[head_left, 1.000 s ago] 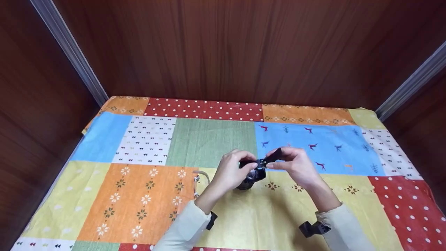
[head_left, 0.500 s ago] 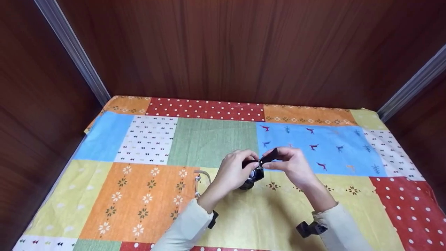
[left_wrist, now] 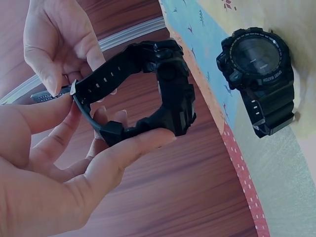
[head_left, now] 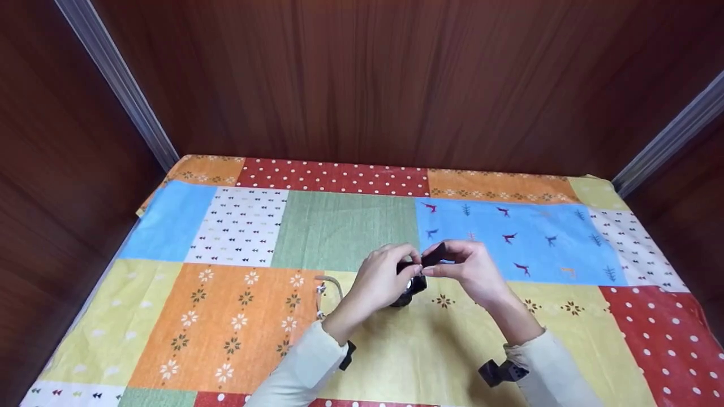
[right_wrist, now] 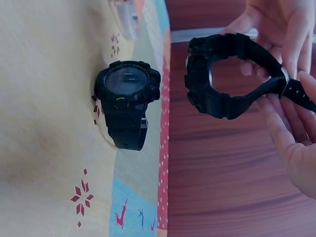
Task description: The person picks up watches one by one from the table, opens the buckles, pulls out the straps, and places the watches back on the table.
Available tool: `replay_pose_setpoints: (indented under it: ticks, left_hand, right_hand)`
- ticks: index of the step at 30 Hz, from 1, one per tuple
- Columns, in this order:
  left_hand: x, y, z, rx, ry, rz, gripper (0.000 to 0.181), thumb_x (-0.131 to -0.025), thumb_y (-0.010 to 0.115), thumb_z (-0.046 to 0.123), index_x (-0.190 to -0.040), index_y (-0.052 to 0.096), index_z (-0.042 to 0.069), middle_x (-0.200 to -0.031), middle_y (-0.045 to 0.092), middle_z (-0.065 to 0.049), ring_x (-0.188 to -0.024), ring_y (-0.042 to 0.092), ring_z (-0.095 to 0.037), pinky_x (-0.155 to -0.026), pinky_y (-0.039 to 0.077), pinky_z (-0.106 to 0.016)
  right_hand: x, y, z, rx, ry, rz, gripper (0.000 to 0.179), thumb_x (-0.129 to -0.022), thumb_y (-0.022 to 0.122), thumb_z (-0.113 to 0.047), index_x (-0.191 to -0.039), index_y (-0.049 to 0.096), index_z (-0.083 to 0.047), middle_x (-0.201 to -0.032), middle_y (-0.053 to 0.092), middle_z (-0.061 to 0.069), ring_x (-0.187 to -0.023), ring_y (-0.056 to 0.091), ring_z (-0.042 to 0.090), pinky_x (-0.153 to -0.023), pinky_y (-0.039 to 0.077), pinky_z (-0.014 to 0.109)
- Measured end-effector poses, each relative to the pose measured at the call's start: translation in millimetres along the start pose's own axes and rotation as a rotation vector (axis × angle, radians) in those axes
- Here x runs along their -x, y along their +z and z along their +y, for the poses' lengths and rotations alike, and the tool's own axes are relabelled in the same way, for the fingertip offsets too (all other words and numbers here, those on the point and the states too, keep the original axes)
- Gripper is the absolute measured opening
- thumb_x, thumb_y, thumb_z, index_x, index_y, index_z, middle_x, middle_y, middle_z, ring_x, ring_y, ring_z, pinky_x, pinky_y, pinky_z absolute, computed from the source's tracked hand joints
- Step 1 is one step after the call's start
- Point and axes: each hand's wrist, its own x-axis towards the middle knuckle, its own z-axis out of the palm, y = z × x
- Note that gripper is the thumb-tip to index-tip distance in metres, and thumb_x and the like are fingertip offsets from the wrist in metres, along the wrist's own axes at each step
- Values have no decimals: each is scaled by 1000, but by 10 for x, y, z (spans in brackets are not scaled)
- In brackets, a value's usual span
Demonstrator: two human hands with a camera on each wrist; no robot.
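My left hand [head_left: 380, 280] holds a black sports wristwatch [left_wrist: 174, 89] by its strap, thumb along the lower side. The watch hangs above the cloth, its strap curved into a loop. At the metal buckle [left_wrist: 73, 88] the holed strap passes through, its free end [head_left: 434, 255] sticking out beyond. My right hand [head_left: 478, 271] pinches the strap near the buckle. A second black digital watch [left_wrist: 256, 57] lies on the cloth just below the hands, face up; in the right wrist view this second watch [right_wrist: 126, 81] has its strap bent under.
A patchwork-print cloth [head_left: 237, 328] covers the table. A grey cord-like strap with pale parts [head_left: 331, 279] lies left of the left forearm, partly hidden by it. Another pale object [right_wrist: 127, 17] shows blurred in the right wrist view. Brown wood panels [head_left: 367, 85] stand behind.
My right hand has shifted slightly left towards the left hand, and the free strap end has moved left with it. The left hand keeps its hold; the second watch stays put.
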Motion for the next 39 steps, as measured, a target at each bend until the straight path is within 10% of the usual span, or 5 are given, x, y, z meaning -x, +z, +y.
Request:
replay_pose_setpoints:
  ticks: [29, 39]
  left_hand:
    - [50, -23, -127, 231, -73, 23, 7, -82, 66, 9, -88, 65, 11, -85, 66, 0, -85, 59, -15, -80, 44, -33]
    - [62, -53, -182, 157, -101, -3, 26, -75, 73, 9, -100, 69, 6, -98, 66, -5, -97, 58, -21, -86, 44, -34]
  right_hand:
    - [27, -57, -4, 54, 52, 54, 27, -72, 75, -5, -94, 64, 7, -83, 66, 12, -80, 61, 17, -76, 50, 30]
    - [23, -73, -36, 59, 52, 80, 26, -70, 77, -5, -92, 67, 4, -84, 66, 10, -85, 59, 19, -76, 49, 30]
